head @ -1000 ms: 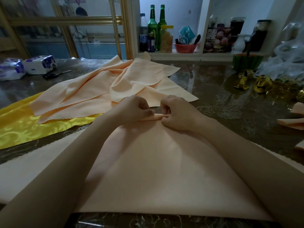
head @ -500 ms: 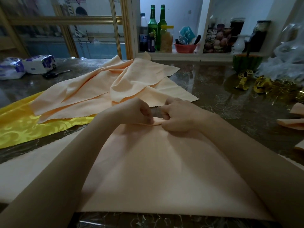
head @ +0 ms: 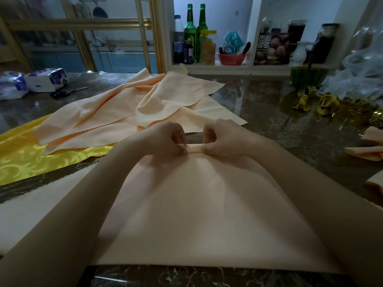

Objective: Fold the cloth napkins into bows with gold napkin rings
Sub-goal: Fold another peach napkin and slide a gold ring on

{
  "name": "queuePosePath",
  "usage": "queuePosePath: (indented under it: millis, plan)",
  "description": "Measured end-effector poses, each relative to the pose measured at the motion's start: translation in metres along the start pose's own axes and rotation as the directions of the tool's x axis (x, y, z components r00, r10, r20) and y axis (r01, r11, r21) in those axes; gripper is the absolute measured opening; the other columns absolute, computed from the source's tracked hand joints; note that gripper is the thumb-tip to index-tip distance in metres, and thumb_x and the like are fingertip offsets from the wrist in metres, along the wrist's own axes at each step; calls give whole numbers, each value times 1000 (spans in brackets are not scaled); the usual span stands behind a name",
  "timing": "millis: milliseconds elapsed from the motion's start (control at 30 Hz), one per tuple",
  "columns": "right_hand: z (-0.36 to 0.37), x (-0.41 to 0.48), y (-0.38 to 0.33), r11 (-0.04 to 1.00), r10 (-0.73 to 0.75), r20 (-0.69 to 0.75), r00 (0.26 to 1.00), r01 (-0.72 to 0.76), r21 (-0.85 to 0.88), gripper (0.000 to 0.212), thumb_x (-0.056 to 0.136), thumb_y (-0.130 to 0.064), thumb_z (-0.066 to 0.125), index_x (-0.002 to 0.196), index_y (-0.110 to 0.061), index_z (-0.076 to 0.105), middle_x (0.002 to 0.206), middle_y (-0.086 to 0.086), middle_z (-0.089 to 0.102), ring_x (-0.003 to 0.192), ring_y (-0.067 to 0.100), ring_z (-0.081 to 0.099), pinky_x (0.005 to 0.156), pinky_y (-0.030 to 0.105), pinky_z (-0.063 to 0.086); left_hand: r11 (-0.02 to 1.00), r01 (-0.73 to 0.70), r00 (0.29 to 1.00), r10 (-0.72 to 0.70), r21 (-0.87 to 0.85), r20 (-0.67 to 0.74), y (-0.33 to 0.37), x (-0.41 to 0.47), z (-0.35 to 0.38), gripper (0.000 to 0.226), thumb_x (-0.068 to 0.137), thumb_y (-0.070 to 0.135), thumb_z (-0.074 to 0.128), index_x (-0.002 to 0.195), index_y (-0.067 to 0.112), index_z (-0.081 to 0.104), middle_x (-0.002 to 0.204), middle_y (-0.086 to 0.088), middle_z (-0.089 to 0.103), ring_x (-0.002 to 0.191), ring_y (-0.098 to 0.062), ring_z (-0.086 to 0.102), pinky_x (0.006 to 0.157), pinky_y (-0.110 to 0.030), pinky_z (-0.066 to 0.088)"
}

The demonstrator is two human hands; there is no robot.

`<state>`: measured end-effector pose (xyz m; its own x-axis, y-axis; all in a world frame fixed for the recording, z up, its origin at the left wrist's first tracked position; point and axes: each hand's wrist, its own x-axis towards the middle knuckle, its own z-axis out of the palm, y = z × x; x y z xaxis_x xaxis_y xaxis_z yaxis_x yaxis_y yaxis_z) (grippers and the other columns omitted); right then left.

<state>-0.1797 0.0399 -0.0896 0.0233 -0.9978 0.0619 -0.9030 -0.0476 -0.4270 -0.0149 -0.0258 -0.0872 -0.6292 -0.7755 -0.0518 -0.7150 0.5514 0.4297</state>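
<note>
A peach cloth napkin [head: 207, 214] lies spread flat in front of me, its near edge at the table's front. At its far tip a narrow fold [head: 193, 147] is rolled up. My left hand [head: 163, 139] pinches the left end of that fold and my right hand [head: 226, 139] pinches the right end, fingers curled. Gold napkin rings [head: 306, 96] lie at the far right of the dark patterned table [head: 269, 125], apart from both hands.
A pile of loose peach napkins [head: 128, 112] lies behind my hands on a yellow cloth [head: 31, 158]. Folded peach pieces [head: 366, 152] sit at the right edge. Tissue packs [head: 45, 79] and scissors [head: 66, 92] are far left; bottles [head: 190, 34] and a red bowl [head: 231, 59] stand on the back shelf.
Both hands have shifted slightly toward me while turning the napkin's far tip over; the narrow fold between them is rolled a little further.
</note>
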Motion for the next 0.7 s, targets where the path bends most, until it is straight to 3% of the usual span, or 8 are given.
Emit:
queuePosePath:
  millis: [200,333,500,633,700]
  plan:
    - [2,3,10,992,18,-24,1000,-15,123,19,78,-25,72,70,-26,55,79,-8,56,71,3,51,60,18,38,1000,-12,998,11,-7,-69,-2,3,5,20,83,21,69,103,20,67,81,13,52,73,-4,48,61,-13,37]
    - [-4,2,14,986,27,46,999,-34,161,13,84,-29,67,75,-21,64,75,-7,58,69,6,51,60,20,38,1000,-19,997,19,2,-69,-1,3,6,17,86,19,65,102,20,69,78,14,54,72,-3,48,62,-12,37]
    - [-9,0,12,990,33,62,998,-41,135,6,80,-21,69,76,-23,64,76,-10,59,71,4,54,61,18,40,997,-43,994,49,65,-93,1,3,7,14,86,21,65,100,23,67,80,14,51,71,-3,46,60,-12,37]
    - [-11,-1,9,994,39,67,997,-45,97,9,79,-24,69,88,-24,67,79,-13,58,73,1,54,60,15,38,991,-69,988,84,113,-129,5,2,8,14,86,16,63,99,21,67,76,14,49,72,-7,45,57,-11,35]
    - [-8,-2,7,997,12,26,1000,-14,71,8,80,-26,69,85,-21,69,77,-11,60,74,4,56,60,16,39,990,-73,988,88,117,-126,5,2,9,14,85,15,63,98,20,67,75,15,49,68,-4,45,56,-11,35]
